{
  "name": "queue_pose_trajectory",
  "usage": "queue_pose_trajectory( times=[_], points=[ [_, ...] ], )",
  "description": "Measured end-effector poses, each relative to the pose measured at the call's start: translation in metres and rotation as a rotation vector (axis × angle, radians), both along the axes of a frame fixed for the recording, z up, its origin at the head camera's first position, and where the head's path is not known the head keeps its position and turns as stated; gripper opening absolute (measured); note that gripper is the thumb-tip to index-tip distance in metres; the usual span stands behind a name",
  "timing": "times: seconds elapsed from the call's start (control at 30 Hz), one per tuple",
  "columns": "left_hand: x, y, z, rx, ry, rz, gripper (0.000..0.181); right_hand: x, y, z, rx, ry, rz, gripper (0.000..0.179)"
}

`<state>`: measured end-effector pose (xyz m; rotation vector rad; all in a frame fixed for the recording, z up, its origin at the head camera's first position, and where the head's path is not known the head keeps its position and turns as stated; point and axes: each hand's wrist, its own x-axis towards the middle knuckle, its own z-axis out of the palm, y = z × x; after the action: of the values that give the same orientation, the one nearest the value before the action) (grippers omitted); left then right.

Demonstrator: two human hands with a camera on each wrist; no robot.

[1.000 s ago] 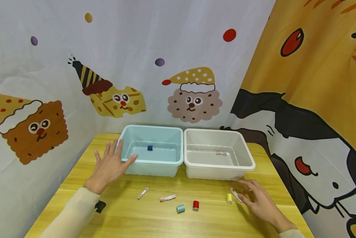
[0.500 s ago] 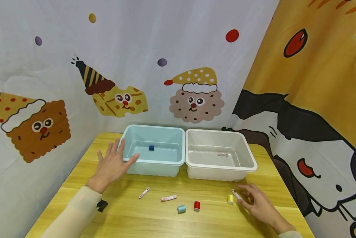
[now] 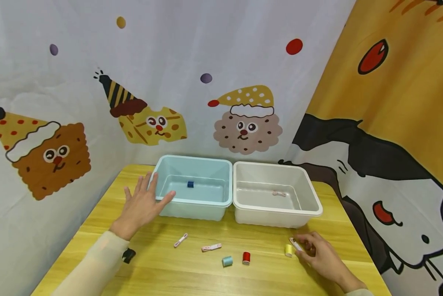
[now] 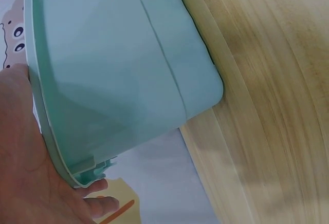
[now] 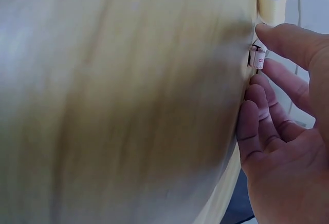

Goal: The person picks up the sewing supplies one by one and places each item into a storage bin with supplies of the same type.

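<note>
My left hand [image 3: 139, 207] rests with spread fingers on the left end of the light blue bin [image 3: 192, 211]; in the left wrist view its palm lies along the bin's rim [image 4: 46, 126]. A dark blue thread spool [image 3: 190, 184] lies inside that bin. In front of the white bin [image 3: 277, 218], my right hand [image 3: 323, 255] pinches a small folded measuring tape [image 3: 295, 244] at the table, thumb and index finger at either side of it. The right wrist view shows the tape's printed end [image 5: 257, 58] between them. Beside it stands a yellow thread spool [image 3: 289, 250].
On the wooden table [image 3: 162, 271] lie two more folded measuring tapes, one a thin tape [image 3: 181, 240] and one a wider tape [image 3: 211, 247], plus a light blue spool [image 3: 227, 261] and a red spool [image 3: 246, 258]. Another tape [image 3: 279, 193] lies inside the white bin.
My right thumb and index finger have drawn in around the measuring tape beside the yellow spool. The left hand stays on the blue bin. The head view has shifted slightly.
</note>
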<state>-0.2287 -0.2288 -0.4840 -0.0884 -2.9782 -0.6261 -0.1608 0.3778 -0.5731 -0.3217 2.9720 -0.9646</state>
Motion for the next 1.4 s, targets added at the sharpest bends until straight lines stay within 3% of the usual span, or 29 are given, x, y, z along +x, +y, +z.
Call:
queue_pose_trajectory(
  times=[0.5,1.4],
  points=[
    [-0.0002,0.0005,-0.0004,-0.008,-0.006,0.003,0.113,-0.0028,-0.0024,-0.0046,-0.021,0.002,-0.019,0.023],
    [-0.0001,0.0014,-0.0009,-0.009,0.007,0.006,0.113,-0.0036,-0.0033,0.001,-0.004,0.018,-0.033,0.022]
  ],
)
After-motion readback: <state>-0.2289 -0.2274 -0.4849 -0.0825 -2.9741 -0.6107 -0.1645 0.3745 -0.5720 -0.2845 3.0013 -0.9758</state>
